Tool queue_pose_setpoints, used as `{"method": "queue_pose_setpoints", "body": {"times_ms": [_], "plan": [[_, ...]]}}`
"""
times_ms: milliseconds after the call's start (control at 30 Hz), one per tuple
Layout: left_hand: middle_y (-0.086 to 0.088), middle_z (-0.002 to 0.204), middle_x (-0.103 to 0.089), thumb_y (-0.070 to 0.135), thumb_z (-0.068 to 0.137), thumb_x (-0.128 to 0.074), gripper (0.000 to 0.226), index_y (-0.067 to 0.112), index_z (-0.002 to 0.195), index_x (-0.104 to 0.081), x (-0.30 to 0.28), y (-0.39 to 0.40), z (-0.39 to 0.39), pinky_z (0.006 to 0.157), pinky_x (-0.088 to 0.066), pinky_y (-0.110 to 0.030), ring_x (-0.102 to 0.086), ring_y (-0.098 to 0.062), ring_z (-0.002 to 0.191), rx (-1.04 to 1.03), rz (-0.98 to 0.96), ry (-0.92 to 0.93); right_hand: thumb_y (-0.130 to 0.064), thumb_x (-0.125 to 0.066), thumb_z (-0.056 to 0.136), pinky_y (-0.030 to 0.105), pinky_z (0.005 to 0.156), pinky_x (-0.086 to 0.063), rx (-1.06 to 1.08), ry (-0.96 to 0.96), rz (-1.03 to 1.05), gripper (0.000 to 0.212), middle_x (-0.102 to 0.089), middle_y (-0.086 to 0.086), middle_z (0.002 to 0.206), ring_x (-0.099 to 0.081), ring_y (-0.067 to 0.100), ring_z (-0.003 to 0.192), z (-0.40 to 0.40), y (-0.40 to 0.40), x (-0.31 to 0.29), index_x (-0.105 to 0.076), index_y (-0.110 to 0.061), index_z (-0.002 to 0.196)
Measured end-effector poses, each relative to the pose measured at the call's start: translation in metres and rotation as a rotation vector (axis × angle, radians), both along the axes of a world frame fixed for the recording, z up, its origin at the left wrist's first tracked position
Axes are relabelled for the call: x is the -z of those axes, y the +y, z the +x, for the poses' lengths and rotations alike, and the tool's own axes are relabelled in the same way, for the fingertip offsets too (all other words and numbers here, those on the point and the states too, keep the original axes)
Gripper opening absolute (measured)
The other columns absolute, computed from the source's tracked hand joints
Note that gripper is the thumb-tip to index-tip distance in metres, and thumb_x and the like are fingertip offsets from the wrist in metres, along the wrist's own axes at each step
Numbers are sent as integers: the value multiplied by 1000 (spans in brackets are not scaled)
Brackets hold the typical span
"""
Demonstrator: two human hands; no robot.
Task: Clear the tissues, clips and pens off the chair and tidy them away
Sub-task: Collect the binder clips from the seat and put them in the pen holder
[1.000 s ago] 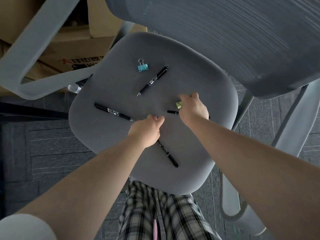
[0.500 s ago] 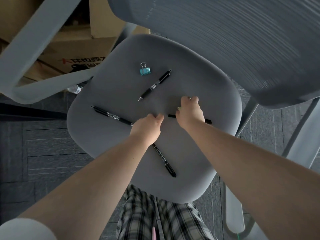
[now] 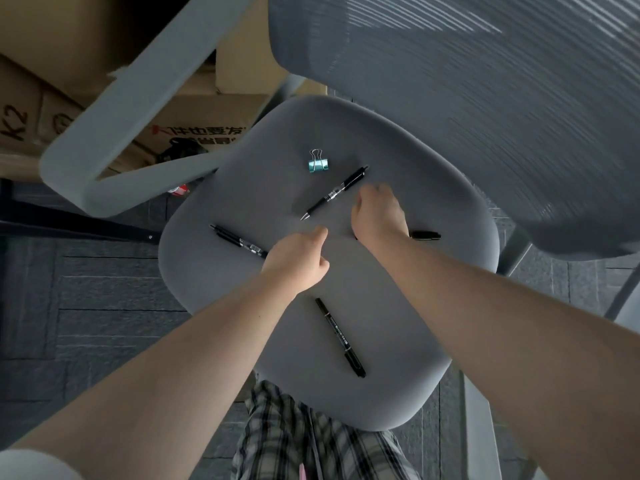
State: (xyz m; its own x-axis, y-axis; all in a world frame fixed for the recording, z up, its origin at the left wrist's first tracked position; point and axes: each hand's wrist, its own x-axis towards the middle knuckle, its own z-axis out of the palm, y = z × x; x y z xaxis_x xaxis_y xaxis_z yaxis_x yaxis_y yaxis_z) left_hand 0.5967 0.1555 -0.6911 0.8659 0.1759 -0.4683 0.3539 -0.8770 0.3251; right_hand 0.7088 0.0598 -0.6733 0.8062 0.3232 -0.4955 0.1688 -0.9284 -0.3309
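**A:** What was left on the chair seat (image 3: pixel 242 188)?

**B:** Four pens and a clip, no tissues in sight. Two hands were curled over the seat's middle.

**A:** Gripping anything?

**B:** I couldn't tell for the left hand (image 3: pixel 298 261) or the right hand (image 3: pixel 379 214); both fists hid their fingers.

**A:** And the pens?

**B:** A marker (image 3: pixel 340 337) near the front edge, one pen (image 3: pixel 239 241) left of middle, another (image 3: pixel 334 192) toward the backrest, a fourth (image 3: pixel 424 234) poking out under the right wrist.

**A:** The smallest thing?

**B:** A teal binder clip (image 3: pixel 318 163) toward the back. By my reckoning, most of the clearing remained.

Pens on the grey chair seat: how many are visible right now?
4. One black pen below the teal binder clip, one running under the left hand, one behind the right hand, one nearest the front edge.
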Motion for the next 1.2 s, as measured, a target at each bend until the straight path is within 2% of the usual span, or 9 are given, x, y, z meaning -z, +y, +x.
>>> {"method": "queue_pose_setpoints", "body": {"times_ms": [167, 233, 367, 467, 633, 800, 933, 1067, 1200], "plan": [[-11, 76, -66, 9, 78, -52, 15, 17, 83, -41, -4, 21, -2, 62, -49, -37, -56, -34, 68, -178, -191, 3, -19, -43, 99, 39, 82, -45, -48, -26, 93, 26, -45, 18, 124, -54, 39, 105, 9, 36, -1, -53, -3, 117], [-7, 80, -68, 11, 77, -55, 15, 18, 83, -44, -7, 28, -3, 68, -52, -37, -60, -32, 74, -223, -229, -7, -20, -45, 98, 39, 82, -45, -35, -37, 119, 26, -44, 18, 124, -54, 39, 106, 15, 51, 1, -53, -3, 117], [5, 75, -61, 12, 77, -57, 14, 19, 81, -45, -11, 44, -2, 65, -45, -26, -58, -22, 72, -317, -286, -37, -10, -49, 95, 39, 86, -45, -49, -53, 87, 26, -42, 20, 128, -54, 39, 109, 29, 74, 11, -52, -4, 121], [7, 72, -57, 11, 77, -57, 14, 18, 82, -46, -13, 57, -1, 65, -42, -23, -56, -20, 71, -334, -276, -64, -11, -50, 95, 38, 90, -45, -31, -48, 65, 27, -40, 21, 129, -54, 39, 109, 37, 85, 18, -51, -2, 121], [4, 72, -59, 11, 79, -56, 11, 12, 88, -51, -17, 74, -3, 69, -46, -29, -59, -22, 75, -355, -246, -85, -16, -45, 97, 35, 88, -43, 0, -30, 63, 27, -40, 20, 130, -55, 37, 105, 38, 95, 29, -53, -3, 120], [7, 71, -57, 12, 79, -54, 10, 16, 85, -47, -21, 80, -7, 55, -37, -22, -54, -19, 73, -368, -215, -68, -14, -45, 97, 32, 79, -40, -26, -59, 87, 23, -43, 21, 126, -55, 38, 101, 28, 88, 23, -55, -3, 114], [6, 73, -58, 12, 79, -56, 11, 15, 85, -47, -41, 82, -14, 54, -36, -16, -54, -19, 73, -361, -198, -39, -11, -46, 96, 31, 74, -40, -65, -22, 93, 19, -44, 20, 124, -56, 35, 96, 16, 76, 2, -57, -4, 109], [4, 77, -63, 14, 81, -60, 13, 13, 90, -50, -78, 90, -30, 59, -45, -25, -59, -19, 75, -346, -163, -8, -8, -50, 93, 28, 71, -34, -125, 13, 109, 16, -45, 15, 121, -55, 33, 89, -3, 67, -31, -59, -8, 106], [3, 77, -62, 13, 81, -60, 12, 14, 88, -50, -124, 98, -54, 68, -48, -31, -59, -18, 74, -346, -122, -7, -9, -48, 95, 33, 72, -38, -229, 16, 120, 15, -44, 16, 117, -55, 37, 94, -20, 65, -74, -57, -8, 106]]}}
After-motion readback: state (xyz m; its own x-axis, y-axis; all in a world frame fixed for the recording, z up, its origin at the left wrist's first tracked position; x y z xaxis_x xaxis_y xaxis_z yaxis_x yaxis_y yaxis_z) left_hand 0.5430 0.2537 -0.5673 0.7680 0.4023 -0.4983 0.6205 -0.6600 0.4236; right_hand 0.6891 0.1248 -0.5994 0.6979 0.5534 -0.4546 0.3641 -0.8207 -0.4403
